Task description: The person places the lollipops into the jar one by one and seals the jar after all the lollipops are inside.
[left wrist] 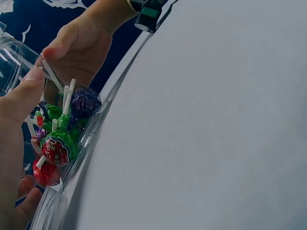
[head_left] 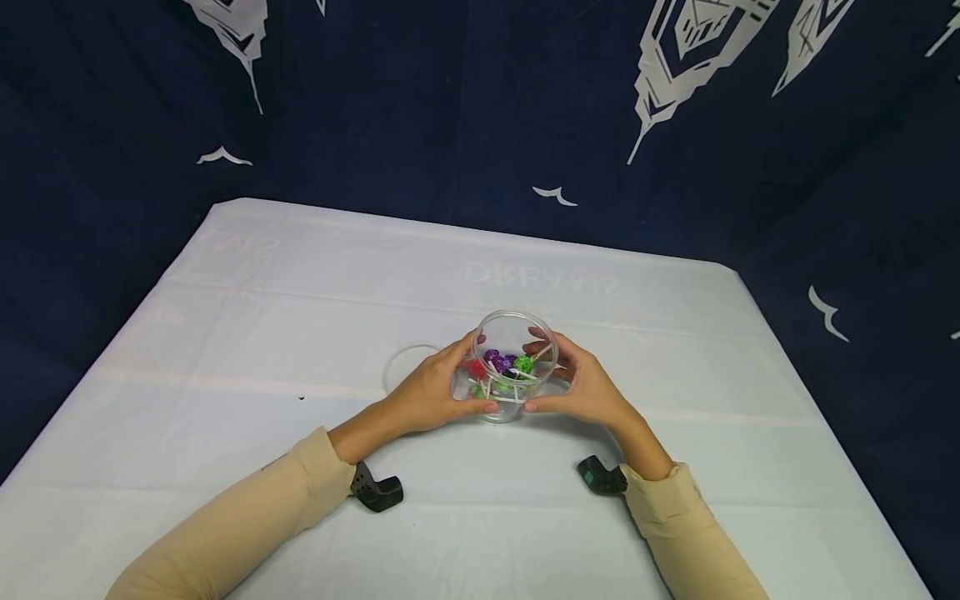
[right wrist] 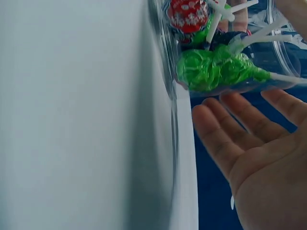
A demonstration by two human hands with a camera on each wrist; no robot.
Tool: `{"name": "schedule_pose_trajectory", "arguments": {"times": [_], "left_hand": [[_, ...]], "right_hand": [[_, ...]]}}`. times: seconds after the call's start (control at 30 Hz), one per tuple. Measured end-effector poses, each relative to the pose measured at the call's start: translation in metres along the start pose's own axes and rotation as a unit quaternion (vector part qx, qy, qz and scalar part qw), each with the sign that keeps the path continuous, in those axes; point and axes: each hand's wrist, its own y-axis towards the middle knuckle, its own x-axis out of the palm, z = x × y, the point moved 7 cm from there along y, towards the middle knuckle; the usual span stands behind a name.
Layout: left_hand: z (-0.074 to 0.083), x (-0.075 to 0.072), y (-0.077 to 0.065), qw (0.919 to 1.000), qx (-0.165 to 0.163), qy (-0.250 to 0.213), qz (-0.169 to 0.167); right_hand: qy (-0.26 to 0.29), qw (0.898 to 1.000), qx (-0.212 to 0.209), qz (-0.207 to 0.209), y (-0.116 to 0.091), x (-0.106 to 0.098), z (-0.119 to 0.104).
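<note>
A clear round jar stands on the table with its open mouth up. Inside lie several wrapped lollipops, purple, green and red, with white sticks. From the left, my left hand holds the jar, thumb along its near side and fingers partly hidden around the far side. My right hand holds the opposite side in the same way; its fingers lie along the wall in the right wrist view. Green and red wrappers show through the wall in the left wrist view.
A clear ring-shaped piece, apparently a lid, lies on the table just left of the jar, partly behind my left hand. A white cloth covers the table. Behind it hangs a dark blue patterned curtain. A small dark speck lies at left.
</note>
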Motion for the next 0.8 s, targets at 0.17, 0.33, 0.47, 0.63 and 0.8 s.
{"name": "schedule_pose_trajectory", "arguments": {"times": [0.17,0.33,0.47,0.63,0.8], "left_hand": [[0.0001,-0.0015,-0.0006,1.0,-0.007,0.002,-0.003],[0.0009,-0.0038,0.0,0.9999,-0.006,-0.009,-0.011],[0.0016,-0.0068,0.0014,0.9996,0.003,-0.024,-0.016],[0.0017,-0.0066,0.0025,0.9988,0.004,-0.036,-0.031],[0.0022,-0.007,0.0022,0.9988,-0.006,-0.026,-0.042]], "right_hand": [[-0.019,1.0,0.011,-0.011,0.0006,0.0046,0.0009],[-0.03,0.999,0.017,-0.018,0.0004,0.0064,0.0017],[-0.026,0.999,0.025,-0.018,0.0009,0.007,0.0023],[-0.025,0.999,0.033,-0.02,0.0009,0.007,0.0018],[-0.03,0.999,0.03,-0.018,0.0006,0.0067,0.0029]]}}
